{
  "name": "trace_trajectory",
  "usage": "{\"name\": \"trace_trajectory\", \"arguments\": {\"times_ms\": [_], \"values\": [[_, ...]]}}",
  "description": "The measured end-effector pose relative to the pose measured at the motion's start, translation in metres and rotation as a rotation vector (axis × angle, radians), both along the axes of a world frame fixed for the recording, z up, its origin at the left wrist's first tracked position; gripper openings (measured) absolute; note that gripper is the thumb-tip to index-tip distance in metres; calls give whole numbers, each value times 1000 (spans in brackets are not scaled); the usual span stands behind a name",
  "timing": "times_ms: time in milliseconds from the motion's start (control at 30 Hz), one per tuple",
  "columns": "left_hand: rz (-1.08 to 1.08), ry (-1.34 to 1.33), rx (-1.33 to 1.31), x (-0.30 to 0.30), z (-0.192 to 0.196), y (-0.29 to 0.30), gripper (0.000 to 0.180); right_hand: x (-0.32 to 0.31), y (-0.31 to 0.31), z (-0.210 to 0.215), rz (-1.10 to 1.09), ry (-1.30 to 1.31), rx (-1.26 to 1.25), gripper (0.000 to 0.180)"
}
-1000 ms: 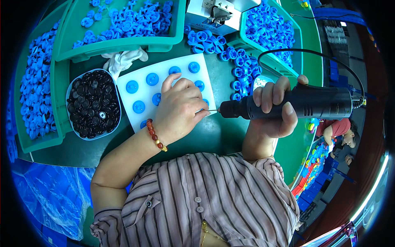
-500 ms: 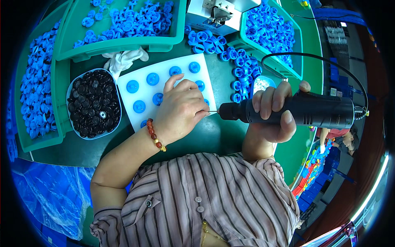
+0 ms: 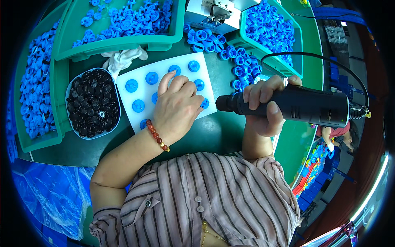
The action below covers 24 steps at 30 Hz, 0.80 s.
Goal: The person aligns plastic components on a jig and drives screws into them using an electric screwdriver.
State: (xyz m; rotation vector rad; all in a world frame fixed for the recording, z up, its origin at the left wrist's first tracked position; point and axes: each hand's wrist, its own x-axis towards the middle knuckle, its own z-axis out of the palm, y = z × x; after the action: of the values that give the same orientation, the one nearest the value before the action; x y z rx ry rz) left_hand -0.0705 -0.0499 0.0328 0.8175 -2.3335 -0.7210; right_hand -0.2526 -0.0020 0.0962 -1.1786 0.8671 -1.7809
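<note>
My right hand (image 3: 267, 109) is wrapped around a black electric screwdriver (image 3: 306, 106), held nearly level with its thin bit pointing left. The bit's tip is at a blue round plastic part (image 3: 204, 103) at the right edge of a white board (image 3: 128, 97). My left hand (image 3: 177, 105) lies over the board with its fingers bent. Thumb and forefinger are closed beside that same part; anything between them is hidden. More blue round parts, such as one (image 3: 131, 85) at the upper left, sit in rows on the board; my left hand covers some.
Green bins (image 3: 119, 43) of blue parts stand at the far left, another bin (image 3: 297, 61) at the far right. A tub (image 3: 94, 103) holds black round pieces. Loose blue rings (image 3: 242, 68), a white glove (image 3: 123, 59) and a metal machine (image 3: 214, 22) are beyond the board. The screwdriver's cable (image 3: 329, 57) arches rightward.
The screwdriver has moved slightly left, bringing its bit to the blue part at the board's right edge. My left thumb and forefinger have drawn back left from the bit.
</note>
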Motion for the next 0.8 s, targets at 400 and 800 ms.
{"name": "trace_trajectory", "arguments": {"times_ms": [400, 800], "values": [[-2, 6, 2, -1, -2, 1, 18, 6, -6, -3, -28, 32, -5, 59], [3, 6, 8, -2, -2, 2, 19, 3, -5, -2, 93, 145, -16, 58]]}}
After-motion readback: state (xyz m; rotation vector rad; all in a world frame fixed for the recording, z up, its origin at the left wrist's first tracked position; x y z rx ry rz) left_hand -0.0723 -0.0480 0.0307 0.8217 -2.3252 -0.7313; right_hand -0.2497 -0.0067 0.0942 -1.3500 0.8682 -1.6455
